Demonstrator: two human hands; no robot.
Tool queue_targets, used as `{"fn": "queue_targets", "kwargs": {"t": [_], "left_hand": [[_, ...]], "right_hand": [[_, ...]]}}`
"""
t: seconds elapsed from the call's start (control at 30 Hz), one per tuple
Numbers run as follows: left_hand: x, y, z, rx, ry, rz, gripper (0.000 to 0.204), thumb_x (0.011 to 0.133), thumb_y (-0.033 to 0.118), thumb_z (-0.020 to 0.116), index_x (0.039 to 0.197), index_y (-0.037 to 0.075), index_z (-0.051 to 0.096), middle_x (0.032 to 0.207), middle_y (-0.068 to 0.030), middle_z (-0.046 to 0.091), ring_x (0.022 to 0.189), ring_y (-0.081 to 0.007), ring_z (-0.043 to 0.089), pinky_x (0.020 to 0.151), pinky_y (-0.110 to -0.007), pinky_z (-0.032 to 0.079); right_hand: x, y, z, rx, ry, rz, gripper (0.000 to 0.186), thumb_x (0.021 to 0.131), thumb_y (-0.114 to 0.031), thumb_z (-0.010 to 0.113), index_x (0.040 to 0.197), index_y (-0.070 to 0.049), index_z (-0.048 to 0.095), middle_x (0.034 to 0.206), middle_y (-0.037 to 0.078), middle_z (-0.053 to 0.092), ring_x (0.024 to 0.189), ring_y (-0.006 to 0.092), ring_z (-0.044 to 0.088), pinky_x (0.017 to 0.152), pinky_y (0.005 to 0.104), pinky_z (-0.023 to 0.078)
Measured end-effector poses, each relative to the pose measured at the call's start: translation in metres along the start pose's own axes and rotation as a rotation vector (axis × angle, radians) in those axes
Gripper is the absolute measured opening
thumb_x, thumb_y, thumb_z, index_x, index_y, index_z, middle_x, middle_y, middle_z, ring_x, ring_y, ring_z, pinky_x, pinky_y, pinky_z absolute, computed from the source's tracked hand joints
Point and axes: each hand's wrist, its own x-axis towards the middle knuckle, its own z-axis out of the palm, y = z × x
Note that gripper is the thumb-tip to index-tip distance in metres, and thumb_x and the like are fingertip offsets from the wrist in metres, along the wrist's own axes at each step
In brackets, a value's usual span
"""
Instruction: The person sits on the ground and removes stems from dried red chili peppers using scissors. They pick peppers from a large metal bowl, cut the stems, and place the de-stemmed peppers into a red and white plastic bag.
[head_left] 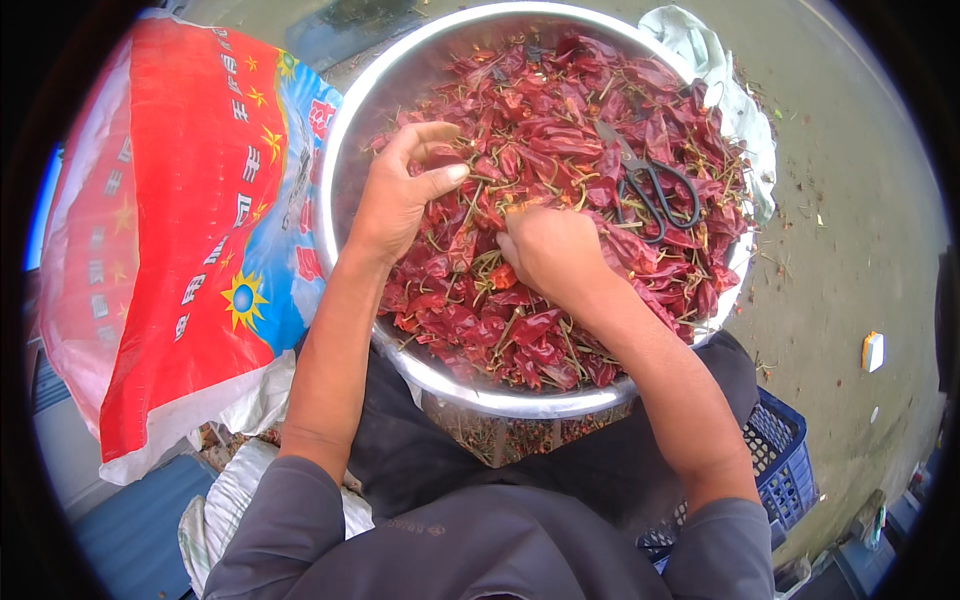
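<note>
A large round metal basin [345, 130] holds a heap of dried red chilies [560, 145], many with pale stems. Over its left part is my left hand [405, 185], fingers curled and thumb bent toward them, with a dried chili [446, 157] between. My right hand [555, 250] is closed, knuckles up, low over the middle of the heap beside a tangle of stems. Its fingertips are hidden, so what it grips cannot be made out. Black-handled scissors [655, 190] lie on the chilies to the right of my hands, touched by neither.
A red and blue printed woven sack [200, 230] stands left of the basin. White sacking [745, 130] sits against the basin's right rim. A blue plastic crate [790, 480] is at lower right. Farther right, a small white and orange object [873, 351] lies on the concrete floor [850, 220].
</note>
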Motion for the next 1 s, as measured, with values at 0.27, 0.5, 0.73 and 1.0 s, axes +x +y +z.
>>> {"fn": "queue_targets", "kwargs": {"t": [0.27,0.5,0.73,1.0], "left_hand": [[0.000,-0.002,-0.007,-0.153,-0.144,-0.112,0.020,0.088,0.001,0.072,0.106,0.002,0.064,0.100,-0.0062,0.064,0.090,-0.0153,0.067,0.085,-0.032,0.057],[-0.006,0.003,0.019,0.075,-0.282,-0.150,0.023,0.089,0.011,0.076,0.109,0.001,0.071,0.104,-0.0012,0.070,0.092,-0.0079,0.063,0.086,-0.026,0.050],[-0.008,-0.002,0.017,0.552,-0.048,0.077,0.017,0.084,0.006,0.075,0.099,0.000,0.071,0.089,-0.0103,0.070,0.081,-0.0135,0.065,0.074,-0.029,0.050],[-0.014,-0.003,0.032,0.593,-0.163,0.248,0.014,0.085,0.008,0.075,0.097,0.002,0.071,0.085,-0.0139,0.067,0.079,-0.0275,0.067,0.072,-0.037,0.052]], "right_hand": [[0.011,-0.005,-0.031,0.754,0.123,0.325,0.028,0.098,-0.023,0.066,0.086,0.002,0.060,0.068,0.017,0.064,0.060,0.0297,0.067,0.061,0.0426,0.052],[0.011,0.003,-0.012,0.675,0.167,0.197,0.030,0.095,-0.026,0.070,0.087,0.002,0.062,0.070,0.018,0.064,0.066,0.0298,0.070,0.063,0.0422,0.054],[0.011,-0.003,-0.039,0.606,0.170,0.197,0.037,0.090,-0.033,0.076,0.086,0.001,0.063,0.074,0.021,0.066,0.069,0.0402,0.067,0.063,0.0478,0.051],[0.008,0.002,-0.034,0.181,0.313,-0.003,0.030,0.099,-0.029,0.061,0.082,-0.004,0.058,0.073,0.019,0.065,0.067,0.0404,0.066,0.057,0.0506,0.051]]}}
